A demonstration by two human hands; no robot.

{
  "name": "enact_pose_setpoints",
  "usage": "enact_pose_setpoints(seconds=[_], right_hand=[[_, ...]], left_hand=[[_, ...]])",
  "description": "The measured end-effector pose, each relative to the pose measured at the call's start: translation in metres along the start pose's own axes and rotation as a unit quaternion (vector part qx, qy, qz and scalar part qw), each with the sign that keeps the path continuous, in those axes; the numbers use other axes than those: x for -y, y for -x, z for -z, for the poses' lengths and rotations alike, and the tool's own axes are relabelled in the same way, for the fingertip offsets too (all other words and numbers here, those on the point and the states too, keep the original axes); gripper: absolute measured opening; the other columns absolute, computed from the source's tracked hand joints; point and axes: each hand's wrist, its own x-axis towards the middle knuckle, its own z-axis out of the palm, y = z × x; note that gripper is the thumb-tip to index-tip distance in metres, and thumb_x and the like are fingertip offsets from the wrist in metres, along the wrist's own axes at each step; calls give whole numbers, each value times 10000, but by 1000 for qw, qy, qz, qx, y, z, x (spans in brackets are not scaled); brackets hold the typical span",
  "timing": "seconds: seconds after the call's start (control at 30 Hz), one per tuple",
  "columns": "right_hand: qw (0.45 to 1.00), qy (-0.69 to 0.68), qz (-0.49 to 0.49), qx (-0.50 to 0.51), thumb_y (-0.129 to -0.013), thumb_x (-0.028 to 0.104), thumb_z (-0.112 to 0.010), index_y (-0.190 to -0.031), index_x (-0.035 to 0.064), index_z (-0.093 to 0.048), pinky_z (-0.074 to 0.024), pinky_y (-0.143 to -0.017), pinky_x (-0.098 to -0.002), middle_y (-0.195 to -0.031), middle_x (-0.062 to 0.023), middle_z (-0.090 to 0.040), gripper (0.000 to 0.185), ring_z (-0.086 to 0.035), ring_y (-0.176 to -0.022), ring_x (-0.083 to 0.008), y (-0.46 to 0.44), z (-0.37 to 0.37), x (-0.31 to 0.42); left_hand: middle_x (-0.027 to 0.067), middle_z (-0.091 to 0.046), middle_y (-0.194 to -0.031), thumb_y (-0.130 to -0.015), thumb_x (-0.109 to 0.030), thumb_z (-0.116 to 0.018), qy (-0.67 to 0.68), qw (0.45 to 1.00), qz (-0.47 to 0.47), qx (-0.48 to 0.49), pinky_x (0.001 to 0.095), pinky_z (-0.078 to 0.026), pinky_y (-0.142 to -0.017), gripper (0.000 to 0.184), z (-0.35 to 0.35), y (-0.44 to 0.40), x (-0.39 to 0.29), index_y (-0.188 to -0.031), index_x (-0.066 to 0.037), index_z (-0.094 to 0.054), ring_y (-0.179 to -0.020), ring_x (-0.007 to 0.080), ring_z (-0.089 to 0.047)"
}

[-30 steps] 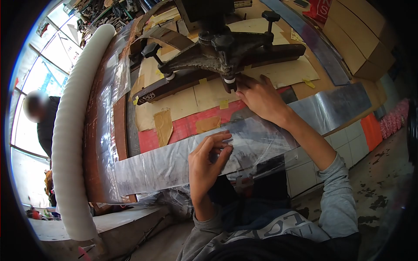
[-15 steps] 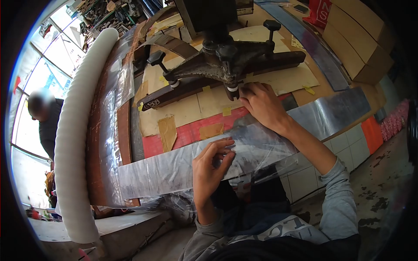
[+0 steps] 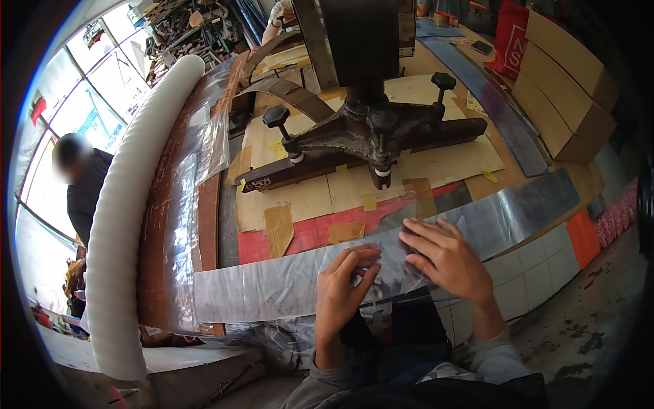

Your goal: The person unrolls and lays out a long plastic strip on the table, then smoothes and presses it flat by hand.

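My left hand (image 3: 346,290) is curled above the near edge of a plastic-covered grey strip (image 3: 272,290), its thumb close to the fingertips. Whatever it may hold is too small to make out. My right hand (image 3: 449,262) has its fingers stretched out over the same strip, holding nothing; I cannot tell whether it touches the surface. Beyond both hands, a dark metal machine head (image 3: 368,133) with black knobs carries a long bar (image 3: 310,169). Under it lies a pale board (image 3: 320,198), with a red sheet (image 3: 310,228) and brown tape (image 3: 346,232) along its near side.
A tall white foam roll (image 3: 129,232) stands along the left edge. Cardboard boxes (image 3: 558,95) and a red bag (image 3: 507,41) are at the back right. Behind the roll is another person (image 3: 88,184). Clear plastic film (image 3: 272,337) hangs off the front edge.
My right hand has drawn back from the machine head to the near strip, and its fingers have spread. A brown tape piece shows on the board where that hand was. My left hand stays curled.
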Motion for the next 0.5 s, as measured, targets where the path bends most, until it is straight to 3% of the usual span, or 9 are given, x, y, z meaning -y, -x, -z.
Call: enact_pose_setpoints(seconds=[0.17, 0.37, 0.5], right_hand=[[994, -66, -5, -88, -892, 225, -633, -1123, 72, -677, -376, -1041, -401, -1223, -87, -637, 281, -557, -1199, -227, 6, -21, -11], [991, -74, -12, -113, -870, 192, -655, -1050, 70, -709, -403, -999, -373, -1158, -75, -671, 224, -577, -1173, -214, 4, -23, -10], [991, -78, -10, -112, -871, 188, -653, -1041, 67, -711, -408, -990, -371, -1151, -81, -674, 217, -582, -1165, -213, 4, -23, -11]], left_hand=[[101, -670, -1087, -808, 12, -683, -26, 1000, -17, 2, 255, -530, -628, 200, -1, 0, -2, -1005, -22, -671, -785, 170, -695], [88, -674, -1109, -791, 15, -684, -30, 999, -14, -3, 253, -528, -662, 204, -2, 0, -3, -993, -14, -691, -779, 136, -691], [100, -667, -1099, -806, 18, -678, -35, 999, -13, 4, 269, -538, -629, 190, -1, 0, -3, -991, -25, -682, -796, 182, -698]])
